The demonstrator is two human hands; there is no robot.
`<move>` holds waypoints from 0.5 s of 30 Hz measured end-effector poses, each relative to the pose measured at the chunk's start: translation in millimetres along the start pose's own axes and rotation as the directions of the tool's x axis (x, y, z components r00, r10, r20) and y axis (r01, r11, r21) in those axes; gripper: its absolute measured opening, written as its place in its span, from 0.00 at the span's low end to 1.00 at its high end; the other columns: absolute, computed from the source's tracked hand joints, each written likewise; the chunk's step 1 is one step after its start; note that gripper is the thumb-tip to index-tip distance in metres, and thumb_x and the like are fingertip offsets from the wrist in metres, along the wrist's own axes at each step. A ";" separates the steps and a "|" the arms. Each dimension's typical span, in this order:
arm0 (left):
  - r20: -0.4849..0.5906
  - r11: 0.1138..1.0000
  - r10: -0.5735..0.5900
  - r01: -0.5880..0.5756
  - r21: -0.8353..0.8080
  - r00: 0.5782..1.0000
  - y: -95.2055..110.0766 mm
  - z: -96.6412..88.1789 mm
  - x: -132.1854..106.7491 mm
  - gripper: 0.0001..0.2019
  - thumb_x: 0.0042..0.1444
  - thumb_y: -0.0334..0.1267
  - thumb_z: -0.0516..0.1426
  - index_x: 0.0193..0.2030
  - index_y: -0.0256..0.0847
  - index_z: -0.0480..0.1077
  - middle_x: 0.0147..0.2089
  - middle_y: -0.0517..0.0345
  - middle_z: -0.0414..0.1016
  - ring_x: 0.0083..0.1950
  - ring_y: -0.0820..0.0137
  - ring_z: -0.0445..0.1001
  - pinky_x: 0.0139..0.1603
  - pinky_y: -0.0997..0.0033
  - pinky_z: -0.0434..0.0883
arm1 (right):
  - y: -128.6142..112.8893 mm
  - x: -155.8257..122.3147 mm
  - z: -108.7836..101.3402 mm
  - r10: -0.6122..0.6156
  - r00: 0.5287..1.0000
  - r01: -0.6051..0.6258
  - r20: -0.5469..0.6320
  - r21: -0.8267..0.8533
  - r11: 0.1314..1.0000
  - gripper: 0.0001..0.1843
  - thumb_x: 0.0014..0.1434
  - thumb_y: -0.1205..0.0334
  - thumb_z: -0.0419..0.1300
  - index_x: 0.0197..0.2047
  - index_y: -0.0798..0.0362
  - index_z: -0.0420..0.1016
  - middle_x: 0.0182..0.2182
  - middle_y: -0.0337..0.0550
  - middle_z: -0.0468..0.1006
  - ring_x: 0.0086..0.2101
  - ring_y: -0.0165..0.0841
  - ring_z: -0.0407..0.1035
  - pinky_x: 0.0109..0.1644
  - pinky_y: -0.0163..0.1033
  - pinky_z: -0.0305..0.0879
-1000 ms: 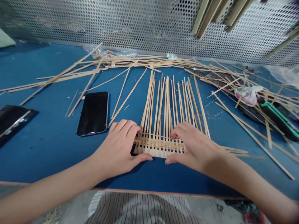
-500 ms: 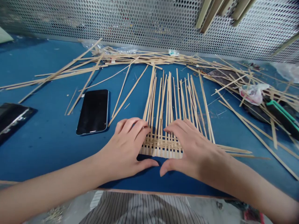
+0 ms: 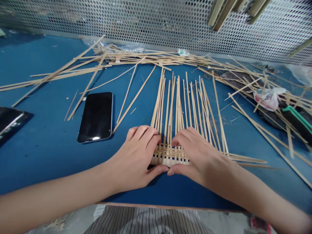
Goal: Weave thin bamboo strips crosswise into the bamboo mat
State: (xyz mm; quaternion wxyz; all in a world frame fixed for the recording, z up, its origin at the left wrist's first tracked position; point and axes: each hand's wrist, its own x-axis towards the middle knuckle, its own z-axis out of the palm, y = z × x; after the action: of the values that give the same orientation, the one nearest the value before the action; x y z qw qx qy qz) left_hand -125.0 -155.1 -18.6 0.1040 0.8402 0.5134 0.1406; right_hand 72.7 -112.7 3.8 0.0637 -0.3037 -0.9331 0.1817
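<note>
The surface of the black packet [image 3: 11, 122] at the left edge was too blurred for any writing to be read. The left hand [image 3: 137, 156] was clamped over one end of the woven piece [image 3: 169, 154], curled fingers on its far side, thumb along its near edge. The right hand [image 3: 200, 154] gripped the other end likewise, the two thumb tips just beside each other. The piece lay on the blue bench [image 3: 53, 149], near its front edge: a tight checked band of pale, flat strips, whitish along the near side, its long uncut ends fanning unevenly away from the person.
</note>
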 end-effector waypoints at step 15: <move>-0.046 0.999 0.041 -0.040 0.008 0.998 -1.7 -1.1 -7.7 0.26 0.53 0.59 0.53 0.47 0.37 0.63 0.49 0.45 0.68 0.53 0.52 0.63 0.53 0.51 0.54 | -1.8 -6.7 -6.5 0.059 0.996 -0.051 -0.063 0.117 0.992 0.33 0.47 0.36 0.61 0.44 0.55 0.67 0.41 0.49 0.71 0.44 0.41 0.66 0.50 0.49 0.65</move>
State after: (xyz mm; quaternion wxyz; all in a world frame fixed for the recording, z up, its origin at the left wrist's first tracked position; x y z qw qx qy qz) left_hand -130.1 -161.2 -19.1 0.0862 0.8473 0.4990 0.1599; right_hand 78.7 -116.1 10.4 0.1070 -0.3310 -0.9097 0.2268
